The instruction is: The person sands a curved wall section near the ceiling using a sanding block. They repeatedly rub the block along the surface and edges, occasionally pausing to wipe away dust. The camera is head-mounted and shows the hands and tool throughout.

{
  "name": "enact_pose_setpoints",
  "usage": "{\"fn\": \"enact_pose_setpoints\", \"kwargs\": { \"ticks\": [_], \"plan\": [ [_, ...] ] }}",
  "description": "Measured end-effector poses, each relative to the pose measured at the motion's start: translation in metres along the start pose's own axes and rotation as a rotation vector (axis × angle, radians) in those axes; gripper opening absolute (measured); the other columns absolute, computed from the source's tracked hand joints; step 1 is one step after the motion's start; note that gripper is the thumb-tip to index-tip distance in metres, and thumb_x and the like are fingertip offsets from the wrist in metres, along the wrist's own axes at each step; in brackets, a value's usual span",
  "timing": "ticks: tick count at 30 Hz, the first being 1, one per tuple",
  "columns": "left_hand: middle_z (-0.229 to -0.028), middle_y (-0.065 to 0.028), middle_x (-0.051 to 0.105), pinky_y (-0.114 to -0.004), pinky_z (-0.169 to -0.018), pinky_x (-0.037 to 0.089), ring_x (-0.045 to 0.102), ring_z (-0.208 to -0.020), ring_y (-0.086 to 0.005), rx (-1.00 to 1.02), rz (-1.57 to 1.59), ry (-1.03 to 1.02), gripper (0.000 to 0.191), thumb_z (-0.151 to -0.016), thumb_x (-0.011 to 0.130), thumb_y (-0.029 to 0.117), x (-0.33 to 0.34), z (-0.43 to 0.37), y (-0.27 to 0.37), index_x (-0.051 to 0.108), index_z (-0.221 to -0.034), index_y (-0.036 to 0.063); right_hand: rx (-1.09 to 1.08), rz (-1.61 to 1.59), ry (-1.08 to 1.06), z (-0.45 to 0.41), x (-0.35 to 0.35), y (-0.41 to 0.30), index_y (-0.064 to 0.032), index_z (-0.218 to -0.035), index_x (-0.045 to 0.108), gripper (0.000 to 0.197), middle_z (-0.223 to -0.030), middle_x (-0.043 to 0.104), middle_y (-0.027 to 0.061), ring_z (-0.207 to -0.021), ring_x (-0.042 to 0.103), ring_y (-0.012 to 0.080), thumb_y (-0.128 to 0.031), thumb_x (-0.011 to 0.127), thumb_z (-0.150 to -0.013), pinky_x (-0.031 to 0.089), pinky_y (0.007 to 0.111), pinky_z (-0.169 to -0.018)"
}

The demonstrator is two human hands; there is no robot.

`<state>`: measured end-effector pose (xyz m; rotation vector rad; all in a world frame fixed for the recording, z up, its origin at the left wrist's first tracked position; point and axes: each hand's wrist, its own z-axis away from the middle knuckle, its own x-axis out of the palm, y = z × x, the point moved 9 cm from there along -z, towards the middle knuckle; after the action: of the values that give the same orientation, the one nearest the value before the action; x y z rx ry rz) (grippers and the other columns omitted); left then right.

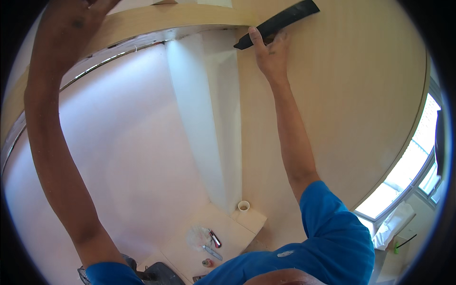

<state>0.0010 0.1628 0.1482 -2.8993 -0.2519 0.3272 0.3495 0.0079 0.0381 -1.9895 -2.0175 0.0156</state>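
My right hand (272,53), raised at the upper centre right, grips a long dark, slightly curved strip (288,19) near its lower end. The strip's pointed tip lies close to the corner where a light wood-grain panel (331,89) meets a curved wood-grain edge band (178,15). My left hand (78,21) is raised at the upper left in front of that band, its fingers partly cut off by the frame's top. What it holds, if anything, cannot be made out. Below the band runs a rough, stained gap beside a pale wall (135,142).
Far below, a light board surface (188,249) bears a red-and-silver utility knife (215,238), a grey knife-like tool (212,253) and a small bottle (207,263). A paper cup (243,206) stands by the wall corner. Windows (409,160) are at the right.
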Motion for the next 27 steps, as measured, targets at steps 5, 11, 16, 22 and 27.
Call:
{"fn": "enact_pose_setpoints", "kwargs": {
  "ticks": [5,11,16,22,27],
  "plan": [
    [-0.106,-0.0059,0.071,-0.031,-0.089,0.054,0.068,-0.096,-0.0170,-0.031,-0.077,-0.086,0.040,-0.100,0.076,0.039,0.003,0.007,-0.022,0.071,-0.120,0.0060,-0.019,-0.090,0.094,-0.002,0.034,0.016,0.0156,-0.148,0.035,0.080,-0.145,0.049,0.0345,-0.136,0.044,0.0414,-0.037,0.073,-0.102,0.037,0.047,-0.116],
    [-0.105,-0.0052,0.070,-0.030,-0.087,0.054,0.067,-0.094,-0.0157,-0.028,-0.042,-0.124,0.041,-0.103,0.072,0.043,0.038,0.011,-0.036,0.071,-0.120,0.0067,-0.025,-0.040,0.142,0.011,0.033,0.045,0.0152,-0.162,0.015,0.102,-0.160,0.026,0.0389,-0.147,0.036,0.0495,-0.048,0.069,-0.103,0.029,0.049,-0.125],
    [-0.104,-0.0047,0.068,-0.029,-0.086,0.054,0.066,-0.093,-0.0146,-0.067,-0.110,-0.131,0.042,-0.105,0.068,0.047,0.016,0.009,-0.033,0.070,-0.120,0.0073,0.119,-0.025,0.130,0.043,0.077,0.052,0.0154,-0.163,0.014,0.104,-0.161,0.023,0.0387,-0.149,0.034,0.0501,-0.051,0.068,-0.103,0.027,0.046,-0.127],
    [-0.107,-0.0059,0.066,-0.028,-0.087,0.053,0.064,-0.095,-0.0137,-0.130,0.000,-0.126,0.047,-0.106,0.066,0.051,0.047,0.018,-0.041,0.069,-0.123,0.0076,0.209,-0.021,0.132,0.031,0.035,0.060,0.0141,-0.161,0.022,0.102,-0.155,0.031,0.0373,-0.147,0.037,0.0494,-0.044,0.076,-0.098,0.036,0.046,-0.123],
    [-0.114,-0.0053,0.068,-0.031,-0.091,0.055,0.067,-0.102,-0.0145,0.069,-0.192,-0.032,0.047,-0.107,0.064,0.050,0.007,0.016,-0.046,0.071,-0.125,0.0081,0.166,-0.014,0.132,0.038,0.058,0.050,0.0134,-0.158,0.029,0.094,-0.138,0.042,0.0319,-0.130,0.049,0.0456,-0.034,0.080,-0.095,0.044,0.047,-0.112]
  ]
}}
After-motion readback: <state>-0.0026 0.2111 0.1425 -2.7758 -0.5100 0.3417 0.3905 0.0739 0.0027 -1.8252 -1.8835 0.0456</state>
